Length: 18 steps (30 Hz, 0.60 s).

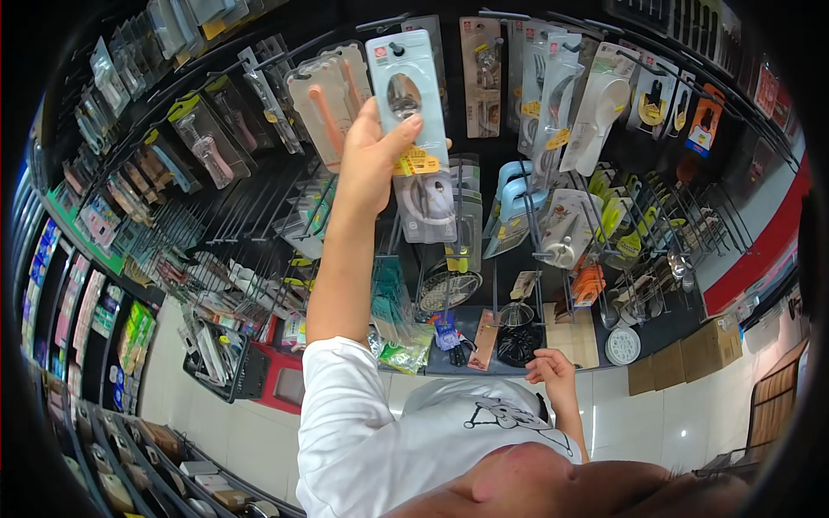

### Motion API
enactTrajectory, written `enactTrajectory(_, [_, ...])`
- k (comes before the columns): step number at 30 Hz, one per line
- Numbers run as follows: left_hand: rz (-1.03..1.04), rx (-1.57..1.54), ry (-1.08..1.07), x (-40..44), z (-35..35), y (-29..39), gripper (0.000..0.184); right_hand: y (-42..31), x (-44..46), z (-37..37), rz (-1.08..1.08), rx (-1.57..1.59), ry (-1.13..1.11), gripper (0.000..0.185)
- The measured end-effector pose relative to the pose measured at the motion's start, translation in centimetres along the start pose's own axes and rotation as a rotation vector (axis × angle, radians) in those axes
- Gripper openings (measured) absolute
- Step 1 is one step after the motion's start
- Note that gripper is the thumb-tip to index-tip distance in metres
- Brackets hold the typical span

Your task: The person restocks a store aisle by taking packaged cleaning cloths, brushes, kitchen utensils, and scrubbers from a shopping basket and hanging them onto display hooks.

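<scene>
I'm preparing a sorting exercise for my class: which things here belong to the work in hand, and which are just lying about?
In the work:
- packaged spoon, gripped near the rack
- left hand, gripping it

Just around:
- black basket, at lower left
- cardboard boxes, at lower right
- orange-backed package, at upper right

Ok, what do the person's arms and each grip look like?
The left grip and right grip are ungloved, with bare forearms. The left sleeve is white, short and loose; the white shirt has a black line drawing.
</scene>
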<state>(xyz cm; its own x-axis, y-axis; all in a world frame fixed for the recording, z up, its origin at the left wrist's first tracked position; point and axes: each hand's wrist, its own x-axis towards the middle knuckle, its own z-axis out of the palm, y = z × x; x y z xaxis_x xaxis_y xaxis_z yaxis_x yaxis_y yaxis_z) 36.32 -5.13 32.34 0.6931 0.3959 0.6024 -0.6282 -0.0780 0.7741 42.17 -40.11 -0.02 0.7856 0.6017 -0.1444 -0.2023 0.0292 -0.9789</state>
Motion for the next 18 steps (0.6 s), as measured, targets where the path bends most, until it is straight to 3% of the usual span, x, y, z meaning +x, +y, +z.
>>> enactTrajectory(7, [0.018,0.083,0.022,3.2,-2.2,-3.8,0.034,0.8,-0.7,4.1,0.013,-0.01,0.057,0.017])
enactTrajectory(12, [0.005,0.311,-0.007,2.4,-3.7,-4.1,0.051,2.7,-2.4,7.6,0.024,-0.002,0.111,0.018])
enactTrajectory(15, [0.293,0.347,-0.068,0.2,-5.0,-4.9,0.062,4.1,-4.4,10.0,0.041,0.024,0.179,0.018])
enactTrajectory(17, [0.427,0.791,0.042,-2.7,-5.1,-3.0,0.064,5.9,-5.7,11.3,0.076,0.033,0.232,0.018])
enactTrajectory(18, [0.53,0.765,0.079,-3.9,-4.9,-2.6,0.054,6.6,-6.5,12.1,0.082,0.032,0.262,0.018])
